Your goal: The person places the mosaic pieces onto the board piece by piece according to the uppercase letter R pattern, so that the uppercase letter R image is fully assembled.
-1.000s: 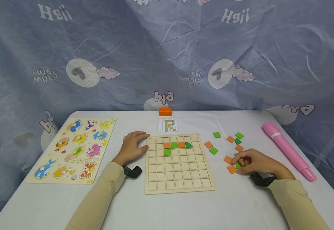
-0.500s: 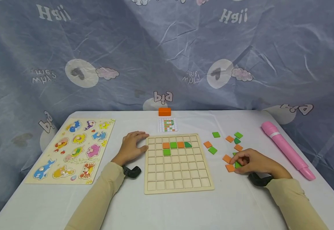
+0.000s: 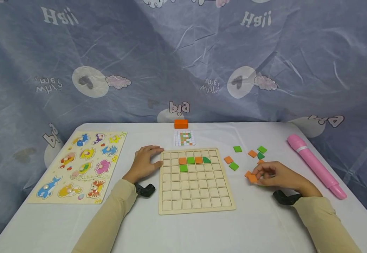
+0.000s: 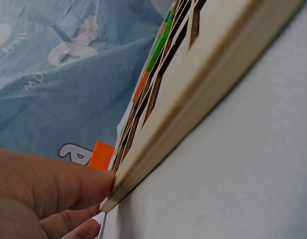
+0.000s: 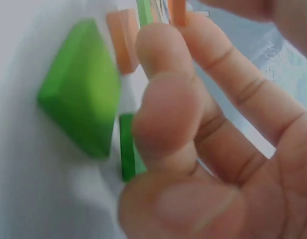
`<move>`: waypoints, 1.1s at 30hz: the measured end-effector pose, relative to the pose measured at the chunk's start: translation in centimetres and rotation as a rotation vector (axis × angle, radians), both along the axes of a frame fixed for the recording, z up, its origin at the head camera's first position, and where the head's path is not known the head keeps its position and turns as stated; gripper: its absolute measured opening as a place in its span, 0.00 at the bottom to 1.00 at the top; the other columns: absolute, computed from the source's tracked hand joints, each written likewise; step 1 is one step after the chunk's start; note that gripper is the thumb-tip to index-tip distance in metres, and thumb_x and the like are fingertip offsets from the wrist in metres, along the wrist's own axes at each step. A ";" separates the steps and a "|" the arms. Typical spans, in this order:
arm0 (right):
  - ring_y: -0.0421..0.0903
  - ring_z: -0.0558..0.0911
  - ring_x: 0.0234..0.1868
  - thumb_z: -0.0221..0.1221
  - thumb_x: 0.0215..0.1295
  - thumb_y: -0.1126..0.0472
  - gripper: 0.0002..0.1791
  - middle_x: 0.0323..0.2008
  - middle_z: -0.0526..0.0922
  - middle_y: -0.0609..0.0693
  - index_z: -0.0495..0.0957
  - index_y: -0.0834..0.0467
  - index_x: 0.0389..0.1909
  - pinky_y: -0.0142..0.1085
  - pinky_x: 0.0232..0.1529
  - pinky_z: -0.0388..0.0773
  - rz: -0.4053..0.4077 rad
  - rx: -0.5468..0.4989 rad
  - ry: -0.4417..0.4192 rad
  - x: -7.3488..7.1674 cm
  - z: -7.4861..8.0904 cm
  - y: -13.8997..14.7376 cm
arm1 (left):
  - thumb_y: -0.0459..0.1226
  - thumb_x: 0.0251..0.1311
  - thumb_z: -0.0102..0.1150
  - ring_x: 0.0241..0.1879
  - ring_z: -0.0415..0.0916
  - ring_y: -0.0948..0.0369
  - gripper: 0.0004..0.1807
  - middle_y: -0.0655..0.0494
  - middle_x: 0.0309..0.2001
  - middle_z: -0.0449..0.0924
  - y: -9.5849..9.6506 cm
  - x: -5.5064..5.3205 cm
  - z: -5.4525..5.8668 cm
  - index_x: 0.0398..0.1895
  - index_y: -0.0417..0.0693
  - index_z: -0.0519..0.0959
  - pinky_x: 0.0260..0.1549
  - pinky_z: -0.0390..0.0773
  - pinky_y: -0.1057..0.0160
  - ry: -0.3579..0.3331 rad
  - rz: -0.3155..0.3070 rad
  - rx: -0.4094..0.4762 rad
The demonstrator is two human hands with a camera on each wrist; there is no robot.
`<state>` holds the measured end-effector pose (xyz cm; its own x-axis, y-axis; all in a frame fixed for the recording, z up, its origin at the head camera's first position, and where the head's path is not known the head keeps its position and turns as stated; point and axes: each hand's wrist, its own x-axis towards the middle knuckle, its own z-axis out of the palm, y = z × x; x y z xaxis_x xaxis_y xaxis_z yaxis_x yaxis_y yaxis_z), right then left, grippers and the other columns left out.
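Observation:
My right hand [image 3: 276, 174] pinches an orange square tile [image 3: 253, 179] between thumb and fingers, raised a little and overlapping another orange tile in the head view. Under this hand, the right wrist view shows a bright green tile [image 5: 83, 89] lying on the table, mostly hidden from the head camera. My left hand [image 3: 143, 161] rests at the upper left corner of a wooden grid board [image 3: 196, 194], its thumb against the board's edge [image 4: 143, 162]. Set in the board are two orange squares, two green squares [image 3: 183, 168] and a dark green quarter-round piece [image 3: 206, 160].
Loose orange and green tiles [image 3: 233, 166] lie right of the board. Behind it are a small coloured grid card [image 3: 184, 138] and an orange block [image 3: 181, 124]. A sea-animal knob puzzle [image 3: 85, 165] lies at the left, a pink tube-shaped object [image 3: 316, 165] at the right.
My right hand has picked up the nearest orange tile from the table and moved it slightly up and away from me. The left hand and the board stay as they were.

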<state>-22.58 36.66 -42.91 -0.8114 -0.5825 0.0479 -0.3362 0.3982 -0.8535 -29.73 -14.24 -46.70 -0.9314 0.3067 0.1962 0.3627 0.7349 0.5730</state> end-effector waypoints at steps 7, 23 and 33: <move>0.37 0.80 0.31 0.66 0.68 0.76 0.11 0.37 0.88 0.45 0.80 0.71 0.49 0.29 0.30 0.78 -0.024 -0.057 -0.002 0.0 0.2 -1.7 | 0.40 0.65 0.68 0.78 0.63 0.42 0.29 0.43 0.73 0.76 0.1 0.1 0.0 0.70 0.44 0.82 0.77 0.53 0.35 -0.007 0.003 -0.005; 0.37 0.80 0.30 0.67 0.67 0.75 0.15 0.38 0.89 0.45 0.78 0.74 0.52 0.29 0.30 0.78 -0.110 -0.074 -0.072 -1.5 0.6 -6.4 | 0.40 0.65 0.68 0.78 0.63 0.42 0.29 0.44 0.73 0.76 0.0 0.0 -0.2 0.70 0.44 0.82 0.76 0.54 0.35 -0.004 0.000 -0.001; 0.35 0.85 0.34 0.70 0.67 0.72 0.16 0.39 0.91 0.58 0.80 0.74 0.52 0.28 0.38 0.80 -0.067 -0.073 -0.100 -2.6 0.0 -9.9 | 0.41 0.65 0.68 0.78 0.63 0.42 0.29 0.44 0.73 0.76 -0.1 -0.1 -0.2 0.70 0.44 0.82 0.77 0.53 0.35 -0.004 -0.001 0.003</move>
